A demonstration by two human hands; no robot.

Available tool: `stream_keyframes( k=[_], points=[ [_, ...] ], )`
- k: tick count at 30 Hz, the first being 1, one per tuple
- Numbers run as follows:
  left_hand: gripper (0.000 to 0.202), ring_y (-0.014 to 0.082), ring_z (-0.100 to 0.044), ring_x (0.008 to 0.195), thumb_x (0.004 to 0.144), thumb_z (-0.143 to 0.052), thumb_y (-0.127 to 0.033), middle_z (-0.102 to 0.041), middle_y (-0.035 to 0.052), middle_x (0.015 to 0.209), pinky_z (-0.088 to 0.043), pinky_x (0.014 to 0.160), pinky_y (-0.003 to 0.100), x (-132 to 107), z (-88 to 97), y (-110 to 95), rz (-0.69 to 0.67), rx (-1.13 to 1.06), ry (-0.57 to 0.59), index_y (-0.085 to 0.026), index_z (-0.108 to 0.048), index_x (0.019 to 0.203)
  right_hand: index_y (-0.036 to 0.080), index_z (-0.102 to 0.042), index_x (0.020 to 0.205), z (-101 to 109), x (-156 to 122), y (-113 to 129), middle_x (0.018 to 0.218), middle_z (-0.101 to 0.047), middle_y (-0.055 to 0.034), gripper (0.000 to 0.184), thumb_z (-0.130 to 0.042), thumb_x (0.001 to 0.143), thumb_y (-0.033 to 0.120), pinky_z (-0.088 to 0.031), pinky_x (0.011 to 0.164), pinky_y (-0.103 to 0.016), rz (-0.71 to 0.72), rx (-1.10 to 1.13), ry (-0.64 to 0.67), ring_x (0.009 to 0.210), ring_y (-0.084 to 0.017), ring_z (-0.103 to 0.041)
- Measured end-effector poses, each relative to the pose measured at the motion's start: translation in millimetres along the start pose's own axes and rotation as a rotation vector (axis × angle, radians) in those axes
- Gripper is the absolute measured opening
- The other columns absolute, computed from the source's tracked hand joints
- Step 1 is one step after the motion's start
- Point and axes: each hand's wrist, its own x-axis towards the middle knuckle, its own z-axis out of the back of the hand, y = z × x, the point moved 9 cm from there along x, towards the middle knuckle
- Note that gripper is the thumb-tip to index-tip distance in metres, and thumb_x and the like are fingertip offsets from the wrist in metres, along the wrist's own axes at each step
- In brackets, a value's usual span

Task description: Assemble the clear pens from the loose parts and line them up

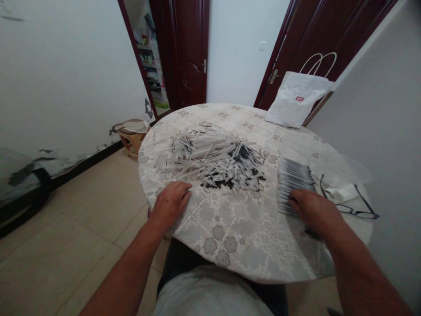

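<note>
The right hand (312, 208) is over the row of pen-like sticks (294, 175), frame right; the left hand (170, 202) sits below the central pile (210, 153). I can't tell either's grip.

Pale grey-white tablecloth (230, 228) patterned with grey flowers and lacy crisscross lines. The heaped tubes (210, 147) are cloudy white, mixed with black pieces (245, 156). The other sticks (292, 175) are greyish white with dark ends. A white bag (289, 107) carries a red label (299, 98). Doors (189, 44) are deep reddish brown, floor tiles (88, 224) beige, the shirt (210, 294) light grey.
</note>
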Motion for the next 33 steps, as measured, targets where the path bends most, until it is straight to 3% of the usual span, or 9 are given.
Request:
stream_keyframes(
  k=[8,11,14,20,25,33],
  points=[
    [0.023,0.0260,-0.064,0.106,0.097,-0.053,-0.024,-0.069,0.0097,0.110,-0.051,0.096,0.040,3.5,2.9,6.1,0.072,0.055,-0.077,-0.021,-0.066,0.116,0.023,-0.069,0.097,49.0,17.5,121.7,0.095,-0.070,-0.0072,0.020,-0.051,0.100,0.030,-0.041,0.072,-0.030,0.298,0.173,-0.085,0.088,-0.022,-0.066],
    [0.026,0.0263,-0.063,0.106,0.095,-0.054,-0.022,-0.066,0.0099,0.111,-0.051,0.094,0.039,8.7,11.5,14.6,0.141,0.123,-0.149,-0.021,-0.065,0.118,0.023,-0.068,0.096,50.6,30.2,161.8,0.094,-0.070,-0.0064,0.016,-0.053,0.099,0.028,-0.041,0.073,-0.029,0.389,0.194,-0.074,0.091,-0.021,-0.066],
    [0.027,0.0280,-0.061,0.106,0.094,-0.055,-0.021,-0.065,0.0113,0.111,-0.050,0.092,0.039,17.2,14.1,17.8,0.159,0.216,-0.157,-0.021,-0.066,0.119,0.023,-0.068,0.098,44.6,45.0,184.1,0.098,-0.070,-0.0065,0.015,-0.054,0.099,0.027,-0.042,0.073,-0.028,0.406,0.193,-0.093,0.092,-0.020,-0.066],
    [0.023,0.0287,-0.057,0.099,0.098,-0.048,-0.022,-0.063,0.0118,0.102,-0.048,0.083,0.039,31.5,1.8,20.3,0.173,0.346,-0.056,-0.020,-0.070,0.104,0.022,-0.069,0.107,29.8,55.7,187.4,0.104,-0.069,-0.0074,0.021,-0.050,0.103,0.029,-0.045,0.079,-0.028,0.320,0.267,-0.252,0.096,-0.020,-0.065],
    [0.019,0.0292,-0.056,0.099,0.097,-0.048,-0.020,-0.063,0.0132,0.103,-0.048,0.085,0.041,30.7,3.4,17.3,0.166,0.394,-0.087,-0.021,-0.066,0.103,0.021,-0.070,0.107,20.9,56.7,177.0,0.102,-0.069,-0.0077,0.023,-0.049,0.103,0.029,-0.045,0.079,-0.028,0.290,0.282,-0.275,0.094,-0.020,-0.065],
    [0.016,0.0301,-0.059,0.101,0.098,-0.049,-0.024,-0.066,0.0130,0.104,-0.048,0.093,0.044,18.9,16.2,-1.8,0.126,0.192,-0.130,-0.019,-0.062,0.106,0.019,-0.070,0.110,25.3,62.5,155.4,0.106,-0.070,-0.0084,0.021,-0.051,0.102,0.025,-0.045,0.081,-0.027,0.204,0.336,-0.358,0.095,-0.020,-0.065]
  ],
)
